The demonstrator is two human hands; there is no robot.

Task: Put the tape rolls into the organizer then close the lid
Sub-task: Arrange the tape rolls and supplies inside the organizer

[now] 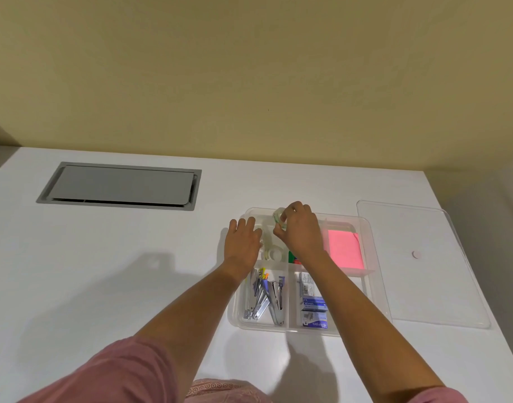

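Observation:
A clear plastic organizer with several compartments lies on the white table. My right hand is above its far-left compartment, fingers closed on a clear tape roll. Another tape roll lies flat inside that same compartment. At the organizer's left rim rests my left hand, fingers spread, holding nothing. The clear lid lies flat on the table to the right of the organizer.
Staplers fill the near-left compartment, staple boxes the near-middle one, and a pink sticky-note pad sits at the far right. A grey cable hatch is set into the table at the far left. The table edge runs close behind the lid.

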